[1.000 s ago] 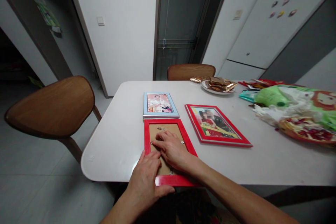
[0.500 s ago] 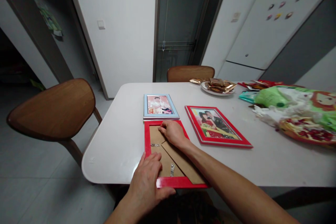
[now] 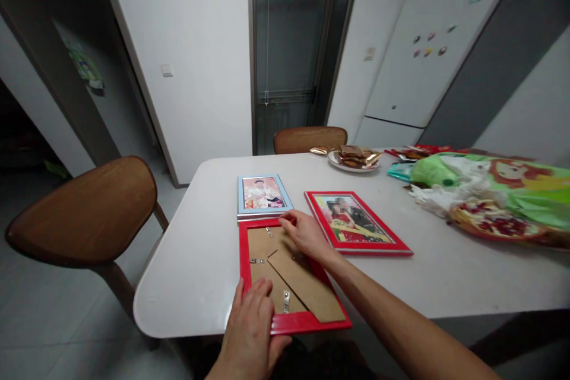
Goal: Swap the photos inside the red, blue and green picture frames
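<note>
A red picture frame [image 3: 243,249] lies face down at the table's front edge, its brown backing board and stand flap [image 3: 307,285] facing up. Small metal clips [image 3: 286,301] show along the backing's top, left and lower sides. My left hand [image 3: 252,320] grips the frame's near-left corner, fingers over the top and thumb at the front edge. Over the far-right part of the backing is my right hand [image 3: 305,234], fingers curled together near the top rim; what they pinch, if anything, is hidden. A light-blue picture frame [image 3: 262,214] lies face up just beyond.
To the right lies another red frame [image 3: 378,246], photo up. Farther back are a white plate [image 3: 351,168] of wrapped snacks, a green bag [image 3: 481,172] and a tray of red-and-white scraps [image 3: 494,219]. Wooden chairs [image 3: 84,214] stand left and behind the white table [image 3: 191,273].
My right hand has shifted rightward from the backing's top clip, which is now uncovered. My left hand keeps its hold on the corner. The camera view has tilted and turned slightly.
</note>
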A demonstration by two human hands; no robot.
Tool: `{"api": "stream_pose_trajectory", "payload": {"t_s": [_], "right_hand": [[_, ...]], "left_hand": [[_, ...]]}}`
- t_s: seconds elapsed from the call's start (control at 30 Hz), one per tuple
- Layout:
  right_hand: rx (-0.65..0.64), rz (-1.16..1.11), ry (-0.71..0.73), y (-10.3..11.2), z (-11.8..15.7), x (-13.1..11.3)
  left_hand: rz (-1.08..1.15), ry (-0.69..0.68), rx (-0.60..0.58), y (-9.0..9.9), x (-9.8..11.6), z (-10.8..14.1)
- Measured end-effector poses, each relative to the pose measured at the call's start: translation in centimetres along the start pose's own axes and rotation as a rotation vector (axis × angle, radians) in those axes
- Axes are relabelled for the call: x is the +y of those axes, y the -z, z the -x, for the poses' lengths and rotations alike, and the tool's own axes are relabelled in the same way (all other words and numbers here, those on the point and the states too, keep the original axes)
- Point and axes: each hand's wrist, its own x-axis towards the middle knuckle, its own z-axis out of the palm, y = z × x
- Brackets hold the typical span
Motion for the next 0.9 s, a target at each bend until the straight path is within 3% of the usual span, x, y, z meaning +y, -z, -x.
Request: {"api": "stream_pose_trajectory", "payload": {"t_s": [0.1, 0.17, 0.2, 0.3, 0.33, 0.37, 0.47, 0.53, 0.67, 0.77, 0.9], "right_hand": [[0.209, -0.351, -0.163, 3.3, 2.8, 1.1], [0.26, -0.636, -0.355, 4.2, 5.4, 1.2], [0.22, -0.779, -0.442, 4.2, 6.8, 0.8], [-0.204, -1.09, -0.614, 2.1, 10.0, -1.6], [-0.285, -1.201, -0.647, 1.2, 10.6, -2.6], [-0.285, -1.327, -0.638, 0.4, 10.9, -3.5], [-0.06, -1.656, -0.609, -0.9, 10.3, -5.0], [0.096, -1.73, -0.584, -0.2, 9.3, -4.5], [0.213, -1.548, -0.439, 4.1, 7.1, -0.9], [0.199, -1.208, -0.377, 8.4, 5.0, 2.8], [0.18, -0.513, -0.41, 12.9, 1.7, 7.3]], "left_hand": [[0.067, -0.048, 0.109, 0.9, -0.7, 0.2], [0.195, 0.011, 0.178, 1.6, -0.5, 0.0], [0.286, 0.066, 0.211, 1.9, -0.1, -0.2], [0.665, 0.27, 0.323, 2.2, 2.0, -1.1], [0.801, 0.326, 0.354, 2.1, 2.9, -1.4], [0.922, 0.369, 0.376, 1.9, 3.7, -1.8], [1.117, 0.423, 0.364, 1.5, 5.7, -3.2], [1.136, 0.424, 0.383, 1.8, 6.2, -4.5], [1.16, 0.453, 0.504, 3.0, 6.2, -8.0], [1.236, 0.469, 0.364, 2.4, 6.1, -10.5], [1.336, 0.431, 0.183, -1.3, 6.2, -12.9]]}}
